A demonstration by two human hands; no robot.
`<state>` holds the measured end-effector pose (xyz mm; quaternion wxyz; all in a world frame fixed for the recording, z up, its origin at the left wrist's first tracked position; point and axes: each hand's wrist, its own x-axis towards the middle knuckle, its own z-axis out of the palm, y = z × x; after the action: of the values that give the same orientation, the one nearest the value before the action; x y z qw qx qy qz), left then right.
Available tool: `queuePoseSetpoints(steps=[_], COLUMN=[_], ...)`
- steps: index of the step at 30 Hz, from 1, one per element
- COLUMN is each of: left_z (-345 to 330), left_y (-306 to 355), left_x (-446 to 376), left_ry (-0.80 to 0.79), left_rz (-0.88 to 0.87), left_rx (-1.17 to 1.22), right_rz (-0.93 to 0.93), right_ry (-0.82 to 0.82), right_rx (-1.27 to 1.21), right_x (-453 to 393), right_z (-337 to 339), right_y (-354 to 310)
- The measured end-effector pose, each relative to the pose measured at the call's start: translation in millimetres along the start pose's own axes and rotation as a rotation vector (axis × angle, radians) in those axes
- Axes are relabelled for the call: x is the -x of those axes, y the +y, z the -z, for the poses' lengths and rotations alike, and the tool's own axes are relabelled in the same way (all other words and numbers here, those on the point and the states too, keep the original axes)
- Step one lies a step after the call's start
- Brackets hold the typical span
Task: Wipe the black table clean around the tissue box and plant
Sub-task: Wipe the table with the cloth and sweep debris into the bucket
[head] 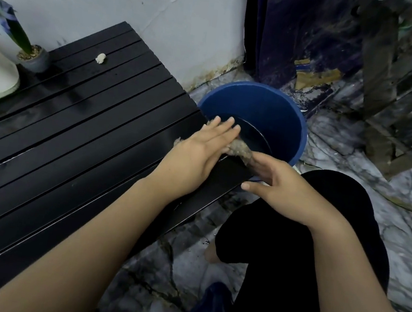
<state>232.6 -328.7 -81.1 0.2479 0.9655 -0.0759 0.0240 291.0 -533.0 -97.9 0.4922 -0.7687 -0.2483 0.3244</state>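
A limp, probably wet rag (239,151) was pressed under the flat, extended fingers of the left hand (200,152) at the table (72,139) corner, its hanging end seemingly pinched by the right hand (281,188), where bunching seemed best.

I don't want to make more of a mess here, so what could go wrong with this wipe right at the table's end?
1. The left hand presses the cloth over the table edge, so dirty water may miss the blue bucket and hit the floor.
2. The right hand and dark knee sit below that edge and could get wet.
3. A white scrap near the plant pot may be missed.
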Motion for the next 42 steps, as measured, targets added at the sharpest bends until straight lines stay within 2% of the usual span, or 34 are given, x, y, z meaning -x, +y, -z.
queuePoseSetpoints(steps=[3, 5, 10, 16, 19, 22, 24, 26, 28, 30, 32, 34, 37, 42], left_z=[11.3, 18.4, 6.5, -6.3, -4.6, 19.0, 39.7, 59.0, 71.1, 69.1, 56.1, 40.8, 30.2, 11.6], left_y=[-2.3, -6.2, -9.6, -21.8, -27.6, -31.2, -39.7, -54.8, -72.5, -88.9, -97.7, -98.4, -88.2, -36.7], left_x=[12.0, 33.5, 82.7, 17.3, -21.5, -51.0, -54.0, -37.4, -4.3, 34.2, 62.1, 75.0, 73.8, 88.0], left_ry=[0.145, 0.183, 0.09, 0.111, 0.133, 0.337, 0.506, 0.615, 0.651, 0.609, 0.483, 0.397, 0.405, 0.265], left_rz=[0.107, 0.131, 0.121, 0.081, 0.124, 0.338, 0.443, 0.493, 0.548, 0.651, 0.757, 0.766, 0.64, 0.354], left_rx=[0.08, 0.06, -0.1, -0.129, 0.066, 0.424, 0.528, 0.452, 0.286, 0.135, 0.032, -0.086, -0.104, -0.083], right_rz=[-0.031, -0.035, -0.03, -0.066, -0.058, -0.013, 0.031, 0.077, 0.12, 0.144, 0.157, 0.177, 0.189, 0.189], right_ry=[0.006, 0.01, -0.019, -0.021, -0.04, -0.069, -0.058, -0.042, -0.052, -0.065, -0.074, -0.081, -0.087, -0.088], right_rx=[0.046, 0.06, 0.052, 0.054, 0.027, -0.001, 0.013, 0.069, 0.203, 0.403, 0.553, 0.627, 0.644, 0.609], right_x=[-0.4, -1.1, -0.5, -2.7, -2.8, -3.4, -5.0, -8.4, -13.6, -18.6, -20.8, -20.3, -18.2, -19.4], right_z=[-0.2, -0.5, -2.5, -1.0, 0.7, -0.5, -6.2, -15.1, -24.7, -31.4, -34.2, -35.3, -34.8, -32.4], right_y=[3.8, 6.5, 6.5, 3.9, -5.1, -14.4, -20.9, -27.1, -30.9, -31.7, -31.1, -30.1, -29.3, -28.1])
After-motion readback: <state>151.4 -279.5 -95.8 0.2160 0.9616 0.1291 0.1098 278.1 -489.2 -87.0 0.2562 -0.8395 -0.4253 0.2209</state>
